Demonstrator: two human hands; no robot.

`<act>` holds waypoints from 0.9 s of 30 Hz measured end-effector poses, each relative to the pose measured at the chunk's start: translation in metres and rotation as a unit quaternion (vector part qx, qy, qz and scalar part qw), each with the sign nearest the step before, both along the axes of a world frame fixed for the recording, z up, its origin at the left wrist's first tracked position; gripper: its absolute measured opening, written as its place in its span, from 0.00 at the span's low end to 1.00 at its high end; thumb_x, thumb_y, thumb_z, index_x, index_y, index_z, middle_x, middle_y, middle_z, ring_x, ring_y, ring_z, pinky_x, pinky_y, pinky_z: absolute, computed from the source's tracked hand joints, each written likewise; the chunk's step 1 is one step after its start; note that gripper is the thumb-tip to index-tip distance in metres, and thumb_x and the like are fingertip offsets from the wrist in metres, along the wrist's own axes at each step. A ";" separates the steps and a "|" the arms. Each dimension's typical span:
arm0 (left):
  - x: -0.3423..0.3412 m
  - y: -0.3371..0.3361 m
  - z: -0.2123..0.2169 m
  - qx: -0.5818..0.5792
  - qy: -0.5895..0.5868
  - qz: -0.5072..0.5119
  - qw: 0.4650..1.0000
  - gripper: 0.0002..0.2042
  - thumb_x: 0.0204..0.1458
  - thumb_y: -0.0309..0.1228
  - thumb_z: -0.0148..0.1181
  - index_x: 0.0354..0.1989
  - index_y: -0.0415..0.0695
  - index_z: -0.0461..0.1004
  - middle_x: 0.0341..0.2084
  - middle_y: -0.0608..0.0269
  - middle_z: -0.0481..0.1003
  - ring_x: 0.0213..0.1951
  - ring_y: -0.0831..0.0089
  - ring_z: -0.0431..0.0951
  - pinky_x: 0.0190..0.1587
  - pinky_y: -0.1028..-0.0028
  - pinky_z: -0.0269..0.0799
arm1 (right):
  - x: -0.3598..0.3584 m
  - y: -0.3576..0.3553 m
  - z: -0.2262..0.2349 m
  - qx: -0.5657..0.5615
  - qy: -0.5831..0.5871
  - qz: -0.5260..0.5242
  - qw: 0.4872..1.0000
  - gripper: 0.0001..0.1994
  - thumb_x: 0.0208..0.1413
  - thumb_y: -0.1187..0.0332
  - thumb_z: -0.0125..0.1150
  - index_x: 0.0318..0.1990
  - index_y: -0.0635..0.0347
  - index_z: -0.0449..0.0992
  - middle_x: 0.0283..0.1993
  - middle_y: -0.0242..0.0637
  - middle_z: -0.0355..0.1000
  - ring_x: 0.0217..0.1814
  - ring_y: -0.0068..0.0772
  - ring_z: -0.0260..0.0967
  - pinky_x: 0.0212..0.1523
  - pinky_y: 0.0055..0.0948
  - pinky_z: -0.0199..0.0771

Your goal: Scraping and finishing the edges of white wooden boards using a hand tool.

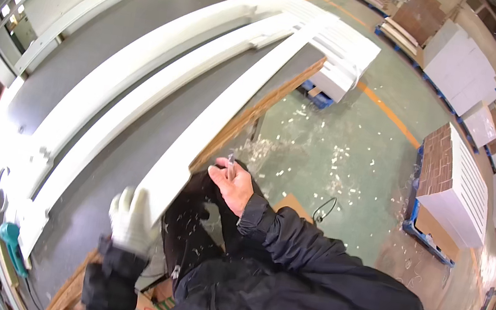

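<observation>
Here, grey bench [127, 150], littered floor [321, 134]

Left hand [132, 221] gloved, fingers forward, right hand [234, 186] bare, pinching.

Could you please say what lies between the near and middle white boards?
In the head view, grey tabletop shows between the near board and the middle board.

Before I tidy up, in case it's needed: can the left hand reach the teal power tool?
Probably yes: the left hand is on the nearest white board, and only another white board's end seems between it and the teal power tool.
</observation>
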State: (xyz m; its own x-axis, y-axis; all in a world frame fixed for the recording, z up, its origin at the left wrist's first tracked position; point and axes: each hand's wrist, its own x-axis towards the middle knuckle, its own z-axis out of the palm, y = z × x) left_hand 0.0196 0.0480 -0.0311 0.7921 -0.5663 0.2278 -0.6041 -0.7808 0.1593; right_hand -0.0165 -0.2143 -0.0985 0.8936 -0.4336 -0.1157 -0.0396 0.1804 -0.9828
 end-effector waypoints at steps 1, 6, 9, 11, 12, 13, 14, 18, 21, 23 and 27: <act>-0.015 0.014 0.007 -0.026 -0.019 -0.012 0.999 0.39 0.31 0.29 0.70 0.59 0.40 0.64 0.54 0.43 0.65 0.56 0.41 0.63 0.60 0.49 0.59 | 0.011 -0.005 0.006 0.054 -0.020 -0.043 0.997 0.29 0.60 0.55 0.66 0.56 0.74 0.68 0.37 0.32 0.74 0.40 0.21 0.69 0.46 0.24 0.71; -0.078 0.115 0.061 0.081 0.038 0.011 0.996 0.45 0.25 0.27 0.66 0.62 0.36 0.58 0.55 0.39 0.63 0.55 0.40 0.64 0.59 0.47 0.62 | 0.073 -0.057 0.016 0.156 -0.083 -0.150 0.973 0.18 0.63 0.59 0.61 0.49 0.66 0.72 0.24 0.24 0.68 0.16 0.16 0.60 0.14 0.20 0.54; -0.106 0.195 0.070 0.113 0.052 0.035 0.992 0.41 0.41 0.37 0.67 0.66 0.36 0.60 0.60 0.41 0.66 0.60 0.42 0.65 0.62 0.50 0.61 | 0.090 -0.078 0.027 0.203 -0.118 -0.194 0.952 0.14 0.64 0.63 0.57 0.48 0.65 0.71 0.37 0.38 0.76 0.29 0.27 0.76 0.24 0.25 0.74; -0.121 0.219 0.089 0.123 0.052 0.108 0.985 0.42 0.40 0.35 0.67 0.67 0.36 0.60 0.58 0.40 0.67 0.60 0.40 0.64 0.62 0.48 0.61 | 0.089 -0.087 0.038 0.244 -0.097 -0.208 0.942 0.16 0.64 0.61 0.56 0.49 0.66 0.71 0.37 0.40 0.77 0.30 0.28 0.77 0.25 0.25 0.76; -0.114 0.231 0.089 0.133 0.028 0.123 0.983 0.41 0.41 0.35 0.67 0.67 0.36 0.60 0.57 0.41 0.67 0.60 0.42 0.64 0.62 0.50 0.62 | 0.091 -0.086 0.045 0.235 -0.099 -0.209 0.944 0.16 0.64 0.61 0.56 0.49 0.66 0.71 0.37 0.40 0.77 0.30 0.28 0.77 0.25 0.25 0.76; -0.105 0.241 0.087 0.143 0.003 0.135 0.980 0.40 0.42 0.34 0.67 0.67 0.36 0.60 0.57 0.42 0.67 0.60 0.45 0.65 0.62 0.51 0.62 | 0.092 -0.083 0.052 0.223 -0.114 -0.197 0.948 0.15 0.64 0.60 0.56 0.47 0.64 0.72 0.34 0.38 0.77 0.26 0.27 0.75 0.21 0.24 0.71; -0.095 0.248 0.087 0.144 -0.011 0.173 0.974 0.38 0.42 0.31 0.66 0.66 0.37 0.61 0.54 0.44 0.69 0.58 0.48 0.67 0.60 0.53 0.65 | 0.096 -0.072 0.061 0.218 -0.127 -0.180 0.951 0.14 0.64 0.60 0.55 0.46 0.63 0.72 0.32 0.35 0.77 0.22 0.26 0.73 0.16 0.24 0.66; -0.015 0.408 0.030 0.032 -0.083 0.245 0.966 0.46 0.33 0.27 0.69 0.67 0.36 0.56 0.59 0.40 0.62 0.60 0.44 0.62 0.65 0.55 0.59 | 0.161 -0.020 0.124 0.191 -0.047 -0.066 0.978 0.16 0.60 0.56 0.61 0.25 0.53 0.68 0.14 0.28 0.62 0.09 0.20 0.50 0.10 0.26 0.44; 0.069 0.406 0.040 0.069 -0.012 0.323 0.944 0.55 0.29 0.33 0.78 0.71 0.39 0.52 0.65 0.39 0.57 0.65 0.44 0.60 0.69 0.58 0.54 | 0.218 -0.030 0.107 0.174 -0.006 -0.040 0.984 0.16 0.59 0.59 0.62 0.23 0.57 0.70 0.17 0.31 0.67 0.11 0.20 0.57 0.11 0.25 0.49; 0.084 0.433 0.015 0.110 0.049 0.265 0.957 0.65 0.17 0.40 0.84 0.72 0.40 0.51 0.69 0.39 0.51 0.70 0.46 0.53 0.72 0.60 0.49 | 0.241 -0.027 0.073 0.055 0.099 0.054 0.992 0.18 0.60 0.57 0.62 0.25 0.61 0.72 0.17 0.31 0.68 0.12 0.19 0.58 0.12 0.23 0.52; 0.104 0.325 0.025 0.187 0.141 0.418 0.878 0.68 0.15 0.45 0.85 0.73 0.42 0.49 0.70 0.37 0.49 0.71 0.48 0.52 0.72 0.60 0.48 | 0.215 -0.046 0.069 -0.007 0.044 0.116 0.992 0.24 0.62 0.50 0.61 0.24 0.63 0.74 0.17 0.32 0.69 0.13 0.19 0.59 0.14 0.23 0.57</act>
